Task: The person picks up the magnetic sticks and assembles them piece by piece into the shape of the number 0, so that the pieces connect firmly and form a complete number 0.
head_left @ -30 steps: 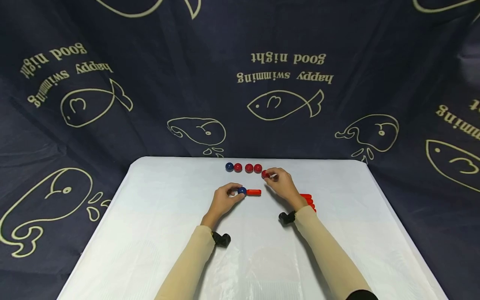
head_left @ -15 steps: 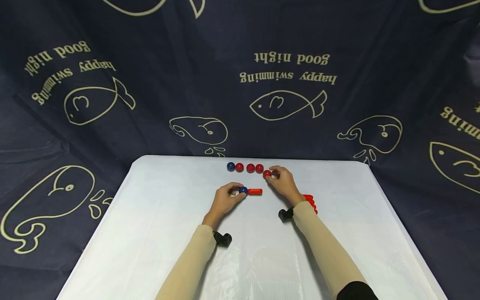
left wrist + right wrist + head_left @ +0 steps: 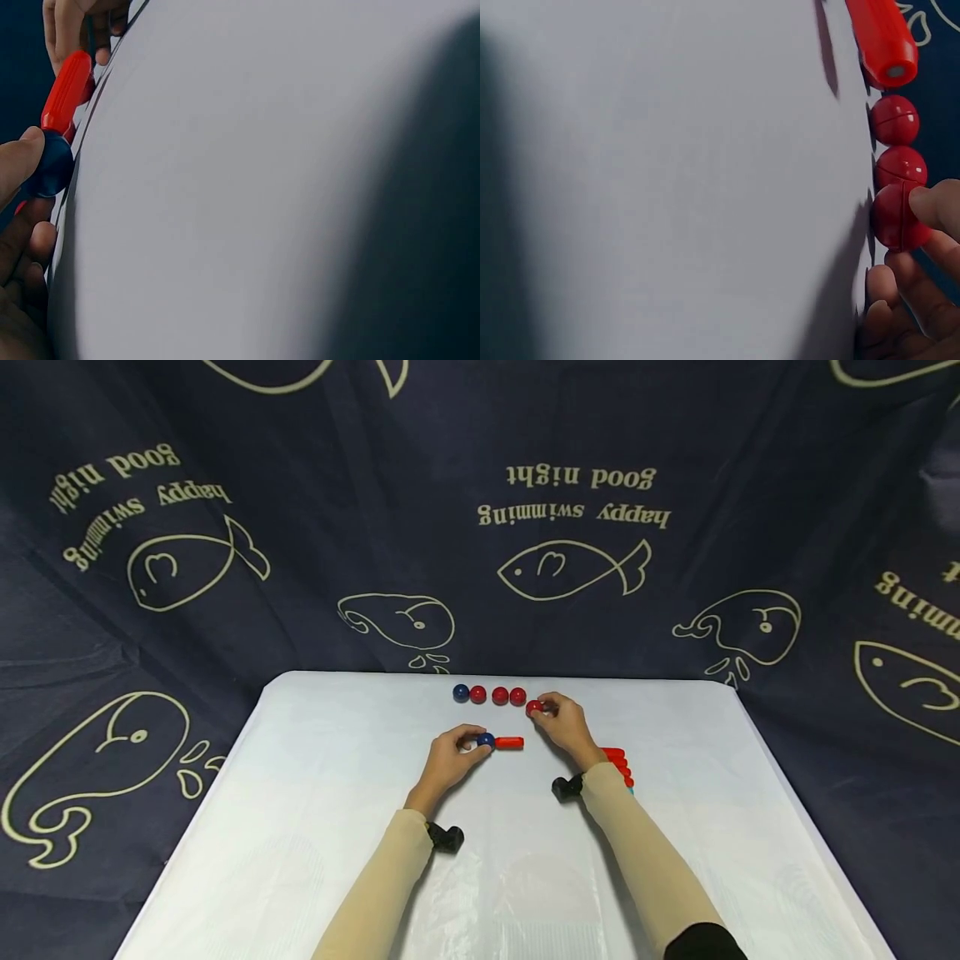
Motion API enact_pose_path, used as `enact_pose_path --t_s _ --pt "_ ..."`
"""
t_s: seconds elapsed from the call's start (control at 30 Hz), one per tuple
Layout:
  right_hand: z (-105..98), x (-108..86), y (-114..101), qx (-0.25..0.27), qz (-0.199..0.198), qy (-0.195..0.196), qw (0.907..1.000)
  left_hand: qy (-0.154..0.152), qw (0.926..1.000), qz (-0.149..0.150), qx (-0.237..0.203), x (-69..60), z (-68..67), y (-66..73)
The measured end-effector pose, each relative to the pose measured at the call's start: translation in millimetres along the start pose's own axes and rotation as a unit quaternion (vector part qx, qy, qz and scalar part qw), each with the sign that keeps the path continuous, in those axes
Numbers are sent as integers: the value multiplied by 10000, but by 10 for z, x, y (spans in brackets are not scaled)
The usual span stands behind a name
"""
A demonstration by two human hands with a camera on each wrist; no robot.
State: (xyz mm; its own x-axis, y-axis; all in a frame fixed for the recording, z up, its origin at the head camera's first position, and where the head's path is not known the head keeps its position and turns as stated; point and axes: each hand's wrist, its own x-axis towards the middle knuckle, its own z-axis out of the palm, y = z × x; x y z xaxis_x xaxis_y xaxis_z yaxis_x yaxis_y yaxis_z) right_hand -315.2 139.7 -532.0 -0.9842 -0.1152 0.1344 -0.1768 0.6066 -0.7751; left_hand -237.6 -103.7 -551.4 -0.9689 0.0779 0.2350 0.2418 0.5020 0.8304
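Observation:
My left hand (image 3: 448, 762) pinches a dark blue ball (image 3: 486, 741) between thumb and fingers. A red rod (image 3: 510, 743) sticks out of that ball toward the right; in the left wrist view the rod (image 3: 67, 91) is ribbed and joined to the blue ball (image 3: 52, 166). At the right end of the row of balls, my right hand (image 3: 566, 727) grips a red ball (image 3: 533, 707), thumb on its near side. The right wrist view has this red ball (image 3: 900, 217) close beside another red ball (image 3: 901, 166), with the rod's free end (image 3: 889, 52) farther up.
Behind the hands, a dark blue ball (image 3: 461, 693) and several red balls (image 3: 499, 696) stand in a row near the back edge of the white table (image 3: 337, 735). Several red rods (image 3: 617, 758) lie partly under the right forearm. A dark printed cloth (image 3: 465, 527) hangs behind.
The right wrist has shifted slightly left, and a bit of light blue now shows beside the red rods. Both hands keep their grips on the balls; the view has moved slightly.

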Motion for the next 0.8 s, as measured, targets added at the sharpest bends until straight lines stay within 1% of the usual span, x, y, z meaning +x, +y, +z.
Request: enact_pose_path --t_s 0.07,0.13,0.3,0.5,0.63,0.8 --pt "-5 -21 0 58 60 42 10000 -55 9999 -111 -19 4 -2 9" --pt "-10 -48 -2 138 137 68 9998 -91 9998 -152 -9 7 -1 8" --pt "-24 -174 -22 309 255 77 9992 -86 9999 -144 -26 5 -4 12" --pt "-32 -355 -20 384 131 136 9991 -97 9997 -199 -120 2 -6 21" --pt "-54 -490 -43 411 265 116 9987 -92 9997 -196 -78 -1 -2 10" --pt "-70 -607 -34 422 319 87 9986 -63 9997 -208 -87 0 4 -21"
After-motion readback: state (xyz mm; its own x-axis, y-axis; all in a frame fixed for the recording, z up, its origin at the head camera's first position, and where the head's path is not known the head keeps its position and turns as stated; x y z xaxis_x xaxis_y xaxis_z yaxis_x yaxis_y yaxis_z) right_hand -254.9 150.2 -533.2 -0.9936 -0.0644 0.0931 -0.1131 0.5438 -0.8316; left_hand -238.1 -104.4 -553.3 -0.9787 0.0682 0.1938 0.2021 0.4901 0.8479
